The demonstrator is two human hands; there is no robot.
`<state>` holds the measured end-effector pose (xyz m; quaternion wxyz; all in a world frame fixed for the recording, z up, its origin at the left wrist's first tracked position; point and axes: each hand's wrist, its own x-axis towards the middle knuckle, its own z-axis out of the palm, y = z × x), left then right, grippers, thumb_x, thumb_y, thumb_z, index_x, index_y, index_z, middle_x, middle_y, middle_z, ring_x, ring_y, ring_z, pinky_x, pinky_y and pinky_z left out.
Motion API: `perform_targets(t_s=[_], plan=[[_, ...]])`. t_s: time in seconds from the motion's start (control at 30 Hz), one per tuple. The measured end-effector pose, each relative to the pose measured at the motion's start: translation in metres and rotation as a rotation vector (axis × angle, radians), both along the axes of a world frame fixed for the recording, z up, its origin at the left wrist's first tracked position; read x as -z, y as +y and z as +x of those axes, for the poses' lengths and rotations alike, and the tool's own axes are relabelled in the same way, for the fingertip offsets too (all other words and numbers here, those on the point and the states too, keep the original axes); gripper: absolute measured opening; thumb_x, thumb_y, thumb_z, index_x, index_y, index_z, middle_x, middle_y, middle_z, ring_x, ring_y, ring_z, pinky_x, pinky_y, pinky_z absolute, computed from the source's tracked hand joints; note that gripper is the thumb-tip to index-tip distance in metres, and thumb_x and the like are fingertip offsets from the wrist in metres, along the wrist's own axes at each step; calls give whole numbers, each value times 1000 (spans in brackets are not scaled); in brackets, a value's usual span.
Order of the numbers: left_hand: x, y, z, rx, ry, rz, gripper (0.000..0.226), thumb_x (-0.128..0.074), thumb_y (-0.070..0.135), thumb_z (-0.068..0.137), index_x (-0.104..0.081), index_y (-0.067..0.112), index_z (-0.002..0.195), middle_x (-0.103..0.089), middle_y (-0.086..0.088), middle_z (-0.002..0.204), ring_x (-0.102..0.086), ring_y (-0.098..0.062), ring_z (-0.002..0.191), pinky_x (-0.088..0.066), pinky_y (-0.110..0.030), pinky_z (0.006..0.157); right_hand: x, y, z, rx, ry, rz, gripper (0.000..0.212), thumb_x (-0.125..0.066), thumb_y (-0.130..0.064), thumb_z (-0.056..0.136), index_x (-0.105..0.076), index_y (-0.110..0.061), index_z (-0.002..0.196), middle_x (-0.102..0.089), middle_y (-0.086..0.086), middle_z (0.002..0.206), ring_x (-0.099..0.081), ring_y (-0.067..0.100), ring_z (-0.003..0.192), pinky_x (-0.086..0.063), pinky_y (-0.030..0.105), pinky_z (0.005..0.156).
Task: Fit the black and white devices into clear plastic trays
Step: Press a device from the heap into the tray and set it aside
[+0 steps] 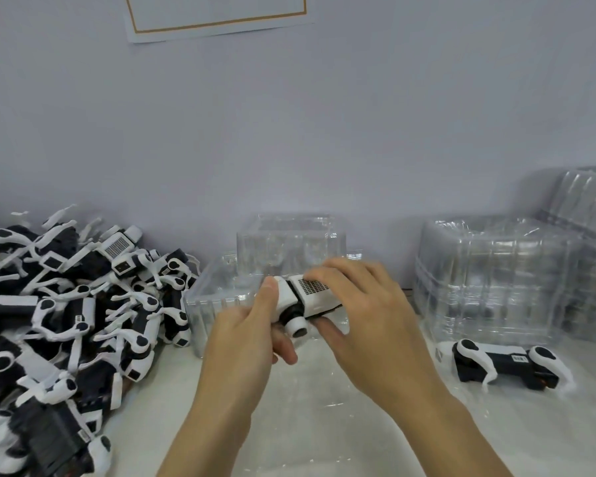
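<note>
A black and white device [301, 304] with a gridded white face and a round black-tipped end is held in both hands at the table's middle. My left hand [246, 333] grips its left end, thumb on top. My right hand [360, 311] wraps its right end, fingers over the grid and thumb beneath. Just behind the device stand clear plastic trays [221, 290], one low in front and a taller stack [289, 242] at the back.
A big heap of black and white devices [66, 315] fills the left of the table. One device [506, 364] lies alone at the right, before stacked clear trays [489, 277]. More trays [589, 204] sit at the far right. A wall rises behind.
</note>
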<state>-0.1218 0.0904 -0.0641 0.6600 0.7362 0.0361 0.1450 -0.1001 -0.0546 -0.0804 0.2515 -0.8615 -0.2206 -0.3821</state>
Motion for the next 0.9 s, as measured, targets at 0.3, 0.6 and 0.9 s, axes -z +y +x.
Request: perform_targets(t_s=[0.3, 0.6, 0.9], plan=[[21, 10, -18, -183, -89, -9, 30, -51, 24, 97, -75, 29, 81, -66, 5, 67, -59, -4, 62, -45, -35, 65, 8, -9, 5, 6, 116, -14, 40, -60, -29, 93, -54, -27, 133, -63, -12, 118, -57, 18, 104, -47, 36, 84], [65, 27, 0, -176, 172, 300, 48, -59, 19, 95, -46, 27, 140, -45, 9, 136, -46, -15, 123, -40, -34, 103, 10, -14, 7, -20, 292, 37, 26, -56, -29, 98, -51, -32, 124, -58, -21, 93, -56, 14, 90, -45, 39, 78], [70, 34, 13, -87, 309, -36, 35, -53, 9, 93, -54, 38, 112, -55, 14, 119, -50, 0, 95, -36, -25, 67, 21, -6, 10, -80, 459, -82, 17, -50, -23, 100, -54, -34, 112, -53, -16, 97, -49, 13, 96, -44, 35, 87]])
